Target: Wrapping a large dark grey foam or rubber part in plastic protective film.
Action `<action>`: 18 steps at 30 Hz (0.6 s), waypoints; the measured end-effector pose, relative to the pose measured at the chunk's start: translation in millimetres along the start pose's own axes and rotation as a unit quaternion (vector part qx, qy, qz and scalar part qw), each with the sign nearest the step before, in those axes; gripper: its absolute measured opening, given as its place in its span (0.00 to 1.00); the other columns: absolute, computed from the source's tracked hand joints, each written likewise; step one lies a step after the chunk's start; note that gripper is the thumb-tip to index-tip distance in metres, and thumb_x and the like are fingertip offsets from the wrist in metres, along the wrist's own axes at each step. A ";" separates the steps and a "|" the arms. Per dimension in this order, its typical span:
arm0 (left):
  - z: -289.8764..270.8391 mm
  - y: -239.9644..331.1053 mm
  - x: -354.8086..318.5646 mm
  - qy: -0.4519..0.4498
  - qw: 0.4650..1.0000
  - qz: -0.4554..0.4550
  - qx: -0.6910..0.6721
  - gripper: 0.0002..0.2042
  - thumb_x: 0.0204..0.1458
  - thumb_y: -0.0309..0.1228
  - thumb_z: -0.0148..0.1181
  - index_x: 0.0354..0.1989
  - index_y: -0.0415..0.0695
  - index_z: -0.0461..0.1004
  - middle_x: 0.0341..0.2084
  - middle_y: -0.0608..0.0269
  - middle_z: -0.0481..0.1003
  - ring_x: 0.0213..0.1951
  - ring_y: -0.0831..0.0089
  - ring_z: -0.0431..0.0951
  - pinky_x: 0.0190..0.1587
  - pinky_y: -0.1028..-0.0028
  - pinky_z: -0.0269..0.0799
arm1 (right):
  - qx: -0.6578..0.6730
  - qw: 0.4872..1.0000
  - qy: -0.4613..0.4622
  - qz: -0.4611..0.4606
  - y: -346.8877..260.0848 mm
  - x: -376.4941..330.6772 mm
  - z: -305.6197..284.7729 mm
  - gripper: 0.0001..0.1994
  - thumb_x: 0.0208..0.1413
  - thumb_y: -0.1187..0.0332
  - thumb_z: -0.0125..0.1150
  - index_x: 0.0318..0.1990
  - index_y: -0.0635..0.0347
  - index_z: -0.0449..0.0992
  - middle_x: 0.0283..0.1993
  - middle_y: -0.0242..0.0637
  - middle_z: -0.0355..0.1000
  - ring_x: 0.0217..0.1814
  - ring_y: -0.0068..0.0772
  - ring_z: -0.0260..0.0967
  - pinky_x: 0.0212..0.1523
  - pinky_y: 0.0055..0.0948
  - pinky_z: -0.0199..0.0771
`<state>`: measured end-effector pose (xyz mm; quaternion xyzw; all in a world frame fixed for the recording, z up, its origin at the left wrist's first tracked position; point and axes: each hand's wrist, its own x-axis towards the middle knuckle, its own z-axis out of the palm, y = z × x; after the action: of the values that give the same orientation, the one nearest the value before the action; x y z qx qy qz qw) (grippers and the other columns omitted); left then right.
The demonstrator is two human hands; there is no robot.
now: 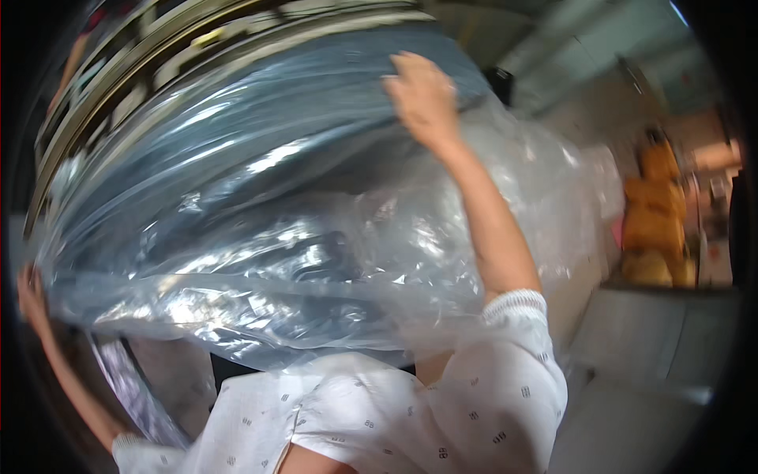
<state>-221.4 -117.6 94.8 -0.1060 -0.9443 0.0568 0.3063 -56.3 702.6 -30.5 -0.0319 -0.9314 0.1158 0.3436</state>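
A large clear plastic sheet (426, 237) spreads across most of the view, crinkled and shiny. Beneath it shows a wide blue-grey piece (379, 59), which looks like fabric or a panel; its exact kind is unclear. At the far left, my left hand (31, 299) has its fingers closed around the sheet's edge. My right hand (425, 99) reaches to the far side and lies over the blue-grey piece near its far right corner. Its fingers are stretched, somewhat blurred, with the thumb apart and no grip visible.
Metal rails or a rack (134, 75) run along the far left. Orange-brown bundles (654, 217) are stacked at the right beyond the sheet. Below them stands a grey box-like surface (632, 332). A shiny pale purple strip (138, 391) hangs near my left forearm.
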 end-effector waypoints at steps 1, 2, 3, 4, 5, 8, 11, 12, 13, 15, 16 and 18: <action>-6.1 44.1 -6.7 0.033 0.995 0.089 0.007 0.15 0.51 0.28 0.52 0.48 0.42 0.70 0.45 0.54 0.70 0.47 0.60 0.71 0.48 0.70 0.65 | -0.015 1.000 -0.002 0.008 13.0 3.9 -4.9 0.18 0.54 0.58 0.48 0.47 0.59 0.69 0.48 0.44 0.68 0.52 0.44 0.62 0.51 0.40 0.61; -36.1 141.5 -10.0 0.039 0.996 0.075 0.004 0.14 0.47 0.23 0.54 0.44 0.40 0.71 0.42 0.54 0.71 0.44 0.60 0.72 0.46 0.69 0.66 | -0.029 0.999 0.023 -0.009 13.5 9.5 -10.8 0.17 0.52 0.60 0.51 0.45 0.62 0.71 0.45 0.46 0.69 0.49 0.47 0.65 0.47 0.39 0.64; -30.7 203.8 -16.4 0.028 0.994 0.067 -0.082 0.11 0.48 0.24 0.54 0.41 0.39 0.72 0.40 0.54 0.72 0.41 0.61 0.73 0.44 0.69 0.66 | -0.008 1.000 -0.003 -0.009 25.6 17.6 -17.1 0.17 0.52 0.61 0.52 0.43 0.64 0.72 0.45 0.48 0.69 0.46 0.49 0.66 0.46 0.40 0.65; -15.0 222.6 -27.4 -0.029 0.976 -0.028 -0.213 0.11 0.47 0.28 0.56 0.39 0.40 0.72 0.38 0.55 0.73 0.38 0.63 0.73 0.43 0.68 0.66 | -0.015 0.999 -0.016 0.025 27.2 22.5 -21.2 0.18 0.52 0.61 0.53 0.44 0.66 0.71 0.44 0.52 0.69 0.47 0.51 0.65 0.48 0.40 0.63; -11.9 248.9 -37.0 -0.153 0.944 -0.117 -0.268 0.15 0.47 0.33 0.58 0.43 0.40 0.71 0.41 0.54 0.72 0.43 0.63 0.72 0.46 0.69 0.65 | -0.086 0.995 -0.038 0.016 40.7 22.6 -20.2 0.19 0.53 0.60 0.53 0.45 0.67 0.70 0.46 0.54 0.67 0.49 0.52 0.64 0.49 0.39 0.62; 15.8 245.9 -71.3 -0.081 0.983 -0.037 -0.158 0.28 0.47 0.47 0.56 0.52 0.40 0.65 0.52 0.49 0.64 0.57 0.54 0.61 0.58 0.65 0.54 | -0.040 0.992 -0.119 -0.010 61.8 38.4 -18.0 0.17 0.52 0.61 0.55 0.43 0.66 0.71 0.39 0.48 0.67 0.41 0.44 0.65 0.44 0.34 0.64; 6.0 262.4 -83.2 -0.132 0.978 -0.064 -0.146 0.31 0.48 0.52 0.53 0.56 0.43 0.62 0.57 0.50 0.58 0.59 0.54 0.56 0.59 0.55 0.50 | 0.016 0.993 -0.112 0.029 82.2 48.9 -24.9 0.05 0.50 0.74 0.53 0.34 0.64 0.68 0.32 0.43 0.66 0.33 0.37 0.64 0.37 0.32 0.65; 4.4 261.4 -87.0 -0.151 0.973 -0.090 -0.147 0.32 0.49 0.54 0.51 0.57 0.44 0.60 0.58 0.50 0.56 0.60 0.54 0.54 0.59 0.50 0.48 | -0.019 0.998 -0.059 0.000 71.0 53.1 -22.5 0.05 0.49 0.75 0.53 0.34 0.65 0.67 0.32 0.43 0.64 0.33 0.41 0.63 0.38 0.33 0.64; 3.4 242.1 -89.2 -0.146 0.975 -0.107 -0.132 0.32 0.49 0.54 0.51 0.57 0.44 0.60 0.58 0.50 0.56 0.60 0.54 0.54 0.59 0.50 0.48 | -0.005 0.999 -0.039 0.026 59.1 52.2 -8.1 0.05 0.50 0.74 0.52 0.34 0.66 0.66 0.32 0.44 0.63 0.34 0.44 0.62 0.39 0.34 0.63; 19.0 217.2 -84.7 -0.156 0.960 -0.202 -0.117 0.34 0.49 0.57 0.46 0.58 0.45 0.58 0.59 0.50 0.54 0.60 0.54 0.53 0.58 0.43 0.44 | 0.010 0.998 -0.052 0.028 51.7 44.1 9.2 0.10 0.53 0.72 0.52 0.41 0.66 0.66 0.39 0.48 0.64 0.42 0.46 0.62 0.46 0.36 0.61; 19.6 199.3 -83.5 -0.124 0.962 -0.232 -0.076 0.34 0.49 0.58 0.43 0.58 0.45 0.58 0.59 0.52 0.55 0.60 0.52 0.54 0.57 0.40 0.43 | -0.059 0.996 -0.067 0.014 52.2 40.6 14.4 0.16 0.56 0.65 0.49 0.49 0.65 0.65 0.50 0.51 0.62 0.53 0.48 0.58 0.54 0.36 0.57; 26.7 159.8 -78.9 -0.133 0.950 -0.281 0.000 0.32 0.50 0.57 0.43 0.56 0.45 0.60 0.57 0.55 0.59 0.57 0.54 0.58 0.56 0.40 0.45 | -0.040 0.989 -0.134 0.045 35.9 36.2 17.3 0.22 0.58 0.59 0.45 0.57 0.62 0.61 0.60 0.51 0.55 0.63 0.48 0.50 0.61 0.37 0.49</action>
<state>-148.4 17.9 1.1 0.1722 -0.9679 -0.0185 0.1819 -95.8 739.1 -28.8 -0.0721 -0.9704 0.0969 0.2089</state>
